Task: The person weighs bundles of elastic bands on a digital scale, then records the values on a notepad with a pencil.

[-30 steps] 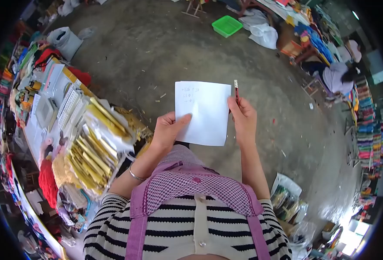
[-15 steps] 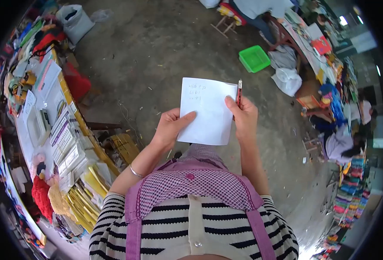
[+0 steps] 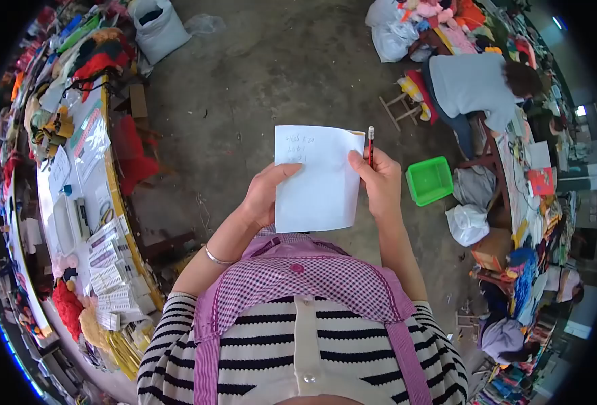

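Head view looks down on a person holding a white sheet of paper [image 3: 315, 179] upright in front of the chest, above the concrete floor [image 3: 278, 74]. The left hand [image 3: 266, 194] pinches the sheet's left edge, thumb laid across the front face and fingers closed behind it. The right hand [image 3: 381, 185] clamps the right edge, thumb pressed on the front, and also grips a red pencil [image 3: 370, 145] that stands upright just beside the paper's top right corner. Faint handwriting sits near the sheet's top left. A silver bracelet [image 3: 215, 257] circles the left wrist. A green plastic basket [image 3: 430, 180] lies on the floor near the right hand.
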